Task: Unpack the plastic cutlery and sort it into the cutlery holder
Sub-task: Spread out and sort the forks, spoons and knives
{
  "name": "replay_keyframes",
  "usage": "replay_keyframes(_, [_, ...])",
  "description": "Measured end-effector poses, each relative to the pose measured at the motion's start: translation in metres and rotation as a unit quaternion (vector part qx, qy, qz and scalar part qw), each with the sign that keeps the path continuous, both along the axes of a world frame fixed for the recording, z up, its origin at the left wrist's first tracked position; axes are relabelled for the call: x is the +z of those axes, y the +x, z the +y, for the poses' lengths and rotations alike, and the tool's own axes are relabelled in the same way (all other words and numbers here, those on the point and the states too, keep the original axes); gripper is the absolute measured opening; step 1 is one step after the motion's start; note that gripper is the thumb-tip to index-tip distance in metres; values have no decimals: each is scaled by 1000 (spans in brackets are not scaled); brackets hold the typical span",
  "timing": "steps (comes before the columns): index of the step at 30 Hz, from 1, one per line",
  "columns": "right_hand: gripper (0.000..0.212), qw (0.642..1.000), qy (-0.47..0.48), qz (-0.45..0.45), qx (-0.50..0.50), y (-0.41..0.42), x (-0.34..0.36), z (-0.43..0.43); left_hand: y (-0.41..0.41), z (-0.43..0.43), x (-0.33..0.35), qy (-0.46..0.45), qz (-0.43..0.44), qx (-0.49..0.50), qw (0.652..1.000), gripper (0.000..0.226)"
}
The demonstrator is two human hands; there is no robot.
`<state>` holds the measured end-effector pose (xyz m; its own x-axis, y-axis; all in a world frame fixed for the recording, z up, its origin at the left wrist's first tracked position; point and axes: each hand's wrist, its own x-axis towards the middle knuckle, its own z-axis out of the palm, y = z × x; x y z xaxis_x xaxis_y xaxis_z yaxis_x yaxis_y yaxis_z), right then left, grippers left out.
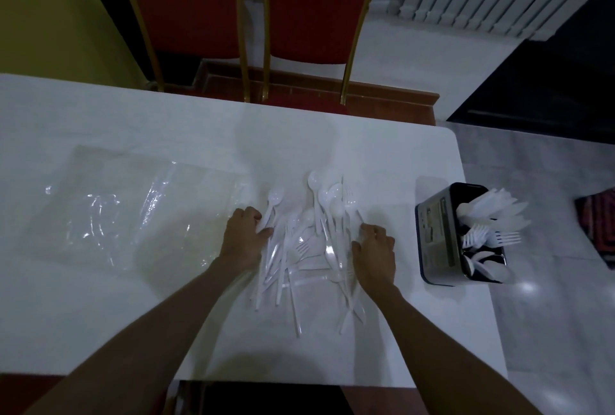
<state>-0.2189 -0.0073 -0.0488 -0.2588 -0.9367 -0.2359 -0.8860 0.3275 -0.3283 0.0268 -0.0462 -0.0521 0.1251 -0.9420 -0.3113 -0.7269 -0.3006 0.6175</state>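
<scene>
The cutlery pile point(309, 244) lies mid-frame on the counter point(100, 314), handles running toward the viewer, between both hands. Left hand point(244, 238) pinches a spoon handle; right hand point(374, 248), curled and seemingly empty, is nearer the cutlery holder point(439, 231) at right.

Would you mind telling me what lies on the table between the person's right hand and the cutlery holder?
In the head view, only bare white table separates the right hand from the cutlery holder; the loose cutlery pile lies on the hand's other side.
</scene>
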Motion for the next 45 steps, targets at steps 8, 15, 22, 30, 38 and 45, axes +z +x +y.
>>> replay_keyframes(8, [25, 995, -59, -80, -31, -11, -2, 7, -26, 24, 4, -86, -63, -141, 984, 30])
replay_keyframes(15, [18, 994, -24, -94, 54, 5, 1, -9, -39, 22, 7, -99, -60, -207, 972, 35])
replay_keyframes(22, [23, 996, -5, -71, -49, 11, 4, -20, -34, 22, 7, -70, -52, -200, 976, 32])
replay_keyframes(30, [18, 995, 20, -78, -59, 0, 1, -40, -39, 20, 10, -63, -36, -185, 980, 27])
replay_keyframes(38, [16, 969, -14, -215, -119, -29, 9, -33, -68, 21, 11, -50, -25, -208, 976, 22])
replay_keyframes(45, [10, 964, 70, -252, -49, -42, 10, 0, -112, 21, 12, 3, -93, -180, 979, 43])
